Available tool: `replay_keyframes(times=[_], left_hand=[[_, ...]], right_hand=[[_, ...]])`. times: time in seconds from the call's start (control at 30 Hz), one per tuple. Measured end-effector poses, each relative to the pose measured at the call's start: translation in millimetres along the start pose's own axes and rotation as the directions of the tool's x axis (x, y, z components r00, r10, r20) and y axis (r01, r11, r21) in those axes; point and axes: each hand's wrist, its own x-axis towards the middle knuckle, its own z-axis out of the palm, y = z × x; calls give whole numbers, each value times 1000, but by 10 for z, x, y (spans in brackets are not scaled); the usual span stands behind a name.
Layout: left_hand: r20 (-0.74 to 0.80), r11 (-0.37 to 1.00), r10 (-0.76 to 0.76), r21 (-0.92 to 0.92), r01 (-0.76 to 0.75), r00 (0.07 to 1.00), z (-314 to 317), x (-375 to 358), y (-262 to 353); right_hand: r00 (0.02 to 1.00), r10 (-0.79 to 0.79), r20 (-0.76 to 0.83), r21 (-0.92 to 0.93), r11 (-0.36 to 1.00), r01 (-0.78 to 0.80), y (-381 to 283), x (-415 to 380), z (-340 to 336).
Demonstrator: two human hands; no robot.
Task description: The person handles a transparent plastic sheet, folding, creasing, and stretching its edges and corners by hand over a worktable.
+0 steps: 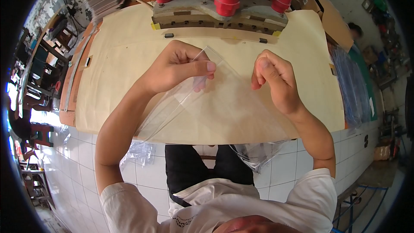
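Note:
A clear plastic sheet or bag is spread at a slant over the table's front, one corner pointing away from me. Near that corner, my left hand pinches the plastic between thumb and fingers. A folded or doubled strip runs along its left side. My right hand is raised beside the plastic's right edge, its thumb pressed against curled fingers. Whatever those fingers hold, if anything, is too small or hidden to make out. Beneath both hands lies a cream paper-covered table.
A press-like machine with red cylinders stands at the table's back. Small dark blocks sit before it. Stacked clear plastic lies at right, near an open cardboard box. More plastic hangs below the front edge. A person is partly visible at far right.

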Motion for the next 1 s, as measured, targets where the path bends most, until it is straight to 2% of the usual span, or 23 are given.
replay_keyframes(times=[0.2,0.27,0.37,0.8,0.87,1.0], left_hand=[[-1,1000,2,14,-2,1000,0,0,5],[-1,1000,1,15,-1,1000,-1,0,0],[1,1000,-2,4,2,1000,-1,-1,-7],[2,1000,2,6,-2,1000,4,0,-8],[3,1000,2,8,-2,1000,3,0,-10],[19,1000,12,14,-13,1000,-11,-7,12]], right_hand=[[999,-28,-17,-12,1000,28,-39,3,79],[993,-111,42,-150,982,117,2,7,52],[987,-154,39,-228,961,159,-18,8,73],[974,-213,80,-367,902,228,-32,20,151],[956,-280,84,-377,879,290,-2,19,174],[945,-315,93,-390,862,325,-13,8,105]])
